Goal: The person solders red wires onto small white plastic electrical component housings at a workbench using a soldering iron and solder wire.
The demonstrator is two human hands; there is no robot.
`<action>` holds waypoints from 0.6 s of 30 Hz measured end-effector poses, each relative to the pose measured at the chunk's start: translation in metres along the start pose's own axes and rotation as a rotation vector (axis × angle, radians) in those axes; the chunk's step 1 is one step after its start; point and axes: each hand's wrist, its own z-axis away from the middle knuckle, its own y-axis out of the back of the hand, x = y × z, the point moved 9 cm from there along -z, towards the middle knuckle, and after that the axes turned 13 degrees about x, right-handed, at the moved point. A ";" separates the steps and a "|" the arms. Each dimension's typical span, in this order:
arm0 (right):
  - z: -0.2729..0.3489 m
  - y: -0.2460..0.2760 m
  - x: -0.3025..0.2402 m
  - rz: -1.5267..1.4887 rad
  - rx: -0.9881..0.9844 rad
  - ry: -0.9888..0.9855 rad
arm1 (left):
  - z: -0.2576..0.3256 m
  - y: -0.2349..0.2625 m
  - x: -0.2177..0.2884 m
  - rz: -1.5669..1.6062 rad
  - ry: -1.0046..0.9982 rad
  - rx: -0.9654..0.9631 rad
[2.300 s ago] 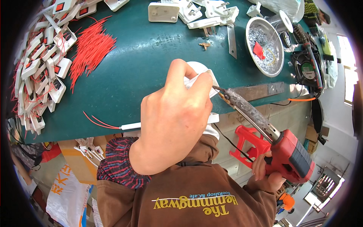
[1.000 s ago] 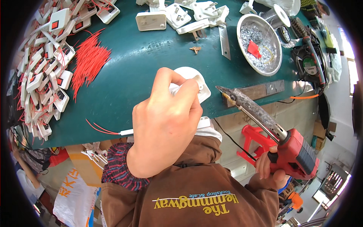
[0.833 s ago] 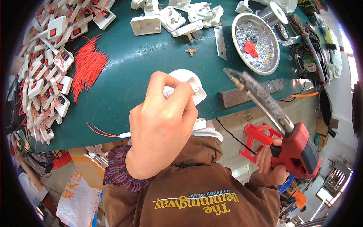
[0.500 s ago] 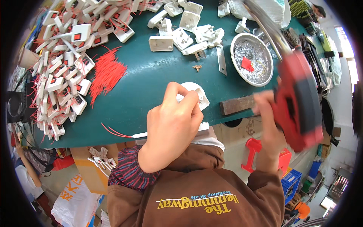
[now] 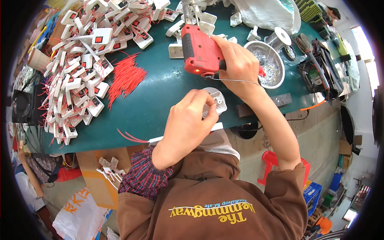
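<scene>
My right hand point(image 5: 240, 66) grips a red and black soldering gun point(image 5: 203, 52) over the table, its metal front end reaching toward the far side. A thin solder wire trails from its rear, and a small orange light glows on it. Just nearer to me, my left hand point(image 5: 186, 116) is closed, its fingertips pinched at the edge of a small open white plug housing point(image 5: 220, 103). Whether they also hold something tiny is hidden. Below that hand runs a white cable point(image 5: 155, 140) with red leads at its left end.
Many white switch units point(image 5: 74, 84) with red wires are heaped at left, beside a bundle of red wires point(image 5: 127, 78). Right of the gun stand a metal bowl point(image 5: 276, 83) of solder scraps and a wire spool point(image 5: 282, 37). A dark bar point(image 5: 282, 100) lies near the table edge.
My right hand has swung the soldering gun from the right side leftward over the middle of the table. My left hand has stayed at the plug housing, with only a slight shift.
</scene>
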 end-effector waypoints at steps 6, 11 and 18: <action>0.003 -0.003 -0.001 0.000 -0.083 0.017 | 0.001 0.009 -0.003 0.120 0.007 0.034; 0.005 0.002 0.001 -0.083 -0.088 0.001 | 0.004 0.015 -0.005 0.200 0.133 -0.003; -0.003 0.040 0.005 -0.290 -0.090 -0.476 | 0.015 0.040 -0.015 0.306 0.227 0.042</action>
